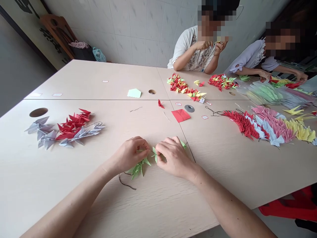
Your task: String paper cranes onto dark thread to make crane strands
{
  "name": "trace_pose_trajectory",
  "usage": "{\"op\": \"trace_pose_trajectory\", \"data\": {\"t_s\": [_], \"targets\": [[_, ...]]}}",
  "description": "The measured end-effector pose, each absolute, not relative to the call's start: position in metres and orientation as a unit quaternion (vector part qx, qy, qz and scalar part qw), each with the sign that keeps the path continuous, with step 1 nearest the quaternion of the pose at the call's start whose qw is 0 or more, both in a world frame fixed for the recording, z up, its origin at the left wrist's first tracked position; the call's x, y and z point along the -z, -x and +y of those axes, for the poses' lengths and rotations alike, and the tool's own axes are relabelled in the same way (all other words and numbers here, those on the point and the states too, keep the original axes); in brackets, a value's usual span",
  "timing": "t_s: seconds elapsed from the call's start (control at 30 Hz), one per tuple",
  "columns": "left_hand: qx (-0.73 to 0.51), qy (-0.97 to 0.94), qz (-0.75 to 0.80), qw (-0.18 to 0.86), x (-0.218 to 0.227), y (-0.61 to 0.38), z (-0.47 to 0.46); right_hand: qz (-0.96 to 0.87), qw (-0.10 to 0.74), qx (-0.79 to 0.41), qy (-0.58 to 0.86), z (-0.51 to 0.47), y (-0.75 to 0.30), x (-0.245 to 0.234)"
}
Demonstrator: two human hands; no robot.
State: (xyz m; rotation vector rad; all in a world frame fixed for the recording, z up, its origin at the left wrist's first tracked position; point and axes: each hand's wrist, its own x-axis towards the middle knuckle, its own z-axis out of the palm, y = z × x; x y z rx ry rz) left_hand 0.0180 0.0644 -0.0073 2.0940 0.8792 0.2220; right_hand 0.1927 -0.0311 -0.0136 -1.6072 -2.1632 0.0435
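My left hand (128, 154) is closed in a pinch on a dark string (153, 152) that spans the small gap between my hands. Beneath its fingers hangs a bunch of green folded paper cranes (139, 168), and the string's loose end (126, 185) curls on the table. My right hand (174, 158) is also closed, its thumb and fingertips around a green paper crane (155, 156) on the string. Another green piece (183, 144) shows just beyond the right hand. The right fingers partly cover the held crane.
A string of red and grey cranes (71, 127) lies left; red, blue, pink and yellow strings (262, 125) lie right. Ahead are a red paper square (181, 115), a metal ring (189, 108) and a red crane (160, 104). Two people (188, 49) work across the table (104, 205).
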Motion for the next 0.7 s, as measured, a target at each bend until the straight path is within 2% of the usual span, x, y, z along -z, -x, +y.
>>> {"op": "trace_pose_trajectory", "data": {"t_s": [0.2,0.4,0.53,0.7], "targets": [[-0.096,-0.861,0.318,0.386,-0.002,-0.018,0.058,-0.774,0.169,0.051,0.608,-0.033,-0.190,0.014],[-0.072,-0.870,0.319,0.370,0.002,-0.020,0.056,-0.742,0.145,0.002,0.655,-0.034,-0.192,0.014],[-0.057,-0.876,0.311,0.364,0.006,-0.019,0.057,-0.735,0.186,-0.075,0.648,-0.035,-0.194,0.012],[-0.012,-0.859,0.353,0.370,-0.003,-0.009,0.061,-0.713,0.262,-0.052,0.649,-0.033,-0.195,0.008]]}}
